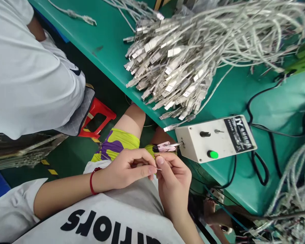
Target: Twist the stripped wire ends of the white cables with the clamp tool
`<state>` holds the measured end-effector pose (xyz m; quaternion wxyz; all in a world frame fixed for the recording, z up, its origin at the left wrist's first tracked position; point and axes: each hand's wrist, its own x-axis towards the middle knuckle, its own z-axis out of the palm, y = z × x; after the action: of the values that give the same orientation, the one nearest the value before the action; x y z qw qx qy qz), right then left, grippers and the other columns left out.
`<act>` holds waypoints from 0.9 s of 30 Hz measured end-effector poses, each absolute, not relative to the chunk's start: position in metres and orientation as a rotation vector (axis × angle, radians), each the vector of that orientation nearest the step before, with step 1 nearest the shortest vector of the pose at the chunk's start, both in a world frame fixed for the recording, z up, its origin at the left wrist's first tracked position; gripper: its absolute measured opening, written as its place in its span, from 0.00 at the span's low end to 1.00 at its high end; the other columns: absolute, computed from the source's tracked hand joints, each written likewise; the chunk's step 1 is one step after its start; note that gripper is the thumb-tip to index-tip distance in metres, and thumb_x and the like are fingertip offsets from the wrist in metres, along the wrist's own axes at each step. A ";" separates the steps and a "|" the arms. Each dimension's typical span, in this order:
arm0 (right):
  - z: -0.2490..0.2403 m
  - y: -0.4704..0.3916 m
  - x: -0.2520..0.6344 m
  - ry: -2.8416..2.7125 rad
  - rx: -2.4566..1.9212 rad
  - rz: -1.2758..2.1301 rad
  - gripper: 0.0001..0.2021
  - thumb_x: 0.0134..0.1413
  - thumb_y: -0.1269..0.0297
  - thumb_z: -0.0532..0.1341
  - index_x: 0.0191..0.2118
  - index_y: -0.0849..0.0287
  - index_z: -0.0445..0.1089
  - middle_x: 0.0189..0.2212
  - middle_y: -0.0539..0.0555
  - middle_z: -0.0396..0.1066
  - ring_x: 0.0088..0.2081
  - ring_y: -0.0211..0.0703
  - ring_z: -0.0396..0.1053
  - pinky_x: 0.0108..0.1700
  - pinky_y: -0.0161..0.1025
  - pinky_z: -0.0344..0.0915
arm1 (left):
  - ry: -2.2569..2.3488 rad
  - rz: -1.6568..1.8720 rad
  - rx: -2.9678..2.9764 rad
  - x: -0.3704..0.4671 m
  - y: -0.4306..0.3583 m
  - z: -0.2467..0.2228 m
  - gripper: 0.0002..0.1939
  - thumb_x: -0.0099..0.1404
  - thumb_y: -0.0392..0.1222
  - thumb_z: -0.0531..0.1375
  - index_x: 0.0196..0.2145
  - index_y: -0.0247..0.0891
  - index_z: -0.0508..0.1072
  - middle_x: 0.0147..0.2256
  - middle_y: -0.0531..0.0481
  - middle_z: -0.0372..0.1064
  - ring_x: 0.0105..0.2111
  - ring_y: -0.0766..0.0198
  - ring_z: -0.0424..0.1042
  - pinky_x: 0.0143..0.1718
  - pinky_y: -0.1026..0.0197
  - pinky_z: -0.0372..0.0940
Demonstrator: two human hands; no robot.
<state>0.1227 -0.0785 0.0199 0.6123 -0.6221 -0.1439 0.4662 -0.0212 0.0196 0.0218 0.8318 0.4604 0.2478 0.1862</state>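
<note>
My left hand (132, 167), with a red cord bracelet at the wrist, is closed, its thumb and fingers pinched together. My right hand (174, 179) is pinched against it, fingertip to fingertip. Between the two sets of fingertips a short stretch of thin wire (158, 169) shows; the rest of it is hidden by my fingers. Just above my hands, a pink clip (166, 146) with a dark tip sits on the metal shaft of a white control box (193, 144). The box carries a black knob, a toggle switch and a lit green button.
A big pile of pale USB cables (167, 64) covers the far part of the green table (96, 44). More cables (295, 189) lie at the right. Black cords (260, 169) run behind the box. A person in white (35, 74) sits at left near a red stool (99, 117).
</note>
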 end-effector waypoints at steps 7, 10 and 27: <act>0.021 -0.085 0.116 -0.509 -1.441 0.917 0.04 0.67 0.60 0.74 0.43 0.52 0.86 0.25 0.49 0.76 0.23 0.34 0.66 0.25 0.32 0.63 | 0.685 0.489 1.168 -0.023 0.015 0.020 0.07 0.76 0.43 0.69 0.41 0.37 0.78 0.30 0.49 0.81 0.29 0.65 0.80 0.30 0.68 0.71; 0.024 -0.082 0.114 -0.537 -1.394 0.923 0.02 0.66 0.62 0.75 0.41 0.52 0.86 0.25 0.49 0.77 0.22 0.34 0.66 0.25 0.32 0.63 | 0.693 0.485 1.191 -0.024 0.013 0.017 0.08 0.77 0.44 0.67 0.41 0.38 0.77 0.31 0.49 0.80 0.28 0.65 0.79 0.30 0.67 0.70; -0.003 -0.075 0.133 -0.257 -1.491 0.966 0.24 0.66 0.38 0.70 0.39 0.59 0.82 0.23 0.49 0.69 0.24 0.36 0.60 0.26 0.34 0.55 | 0.817 0.587 1.058 -0.016 0.008 0.007 0.06 0.72 0.40 0.68 0.40 0.39 0.75 0.31 0.50 0.79 0.29 0.65 0.77 0.30 0.66 0.68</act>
<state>0.1333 -0.0746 -0.0034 0.6234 -0.6494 -0.1120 0.4208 -0.0162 0.0080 0.0074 0.7450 0.4833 0.3734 0.2683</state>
